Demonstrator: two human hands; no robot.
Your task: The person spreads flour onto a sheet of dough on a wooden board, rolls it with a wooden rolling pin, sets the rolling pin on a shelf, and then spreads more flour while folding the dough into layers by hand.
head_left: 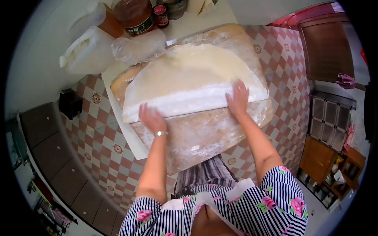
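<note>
A wide sheet of dough (pixel 197 63) lies on a floured wooden board (pixel 189 147). Its near edge is turned over into a long white floured band; whether a rolling pin is inside is hidden. My left hand (pixel 152 118) rests on the left part of this band, fingers stretched out and slightly blurred. On the band's right part lies my right hand (pixel 238 98), palm down with its fingers extended. Neither hand is closed round anything. Flour is smeared over the board's near half.
Beyond the board's far left side stand a white plastic jug (pixel 88 51), a clear plastic bag (pixel 139 46), a large brown jar (pixel 134 15) and a small dark red-lidded jar (pixel 160 16). The board rests on a pale table (pixel 132 139). A shelf unit (pixel 330 118) stands at right.
</note>
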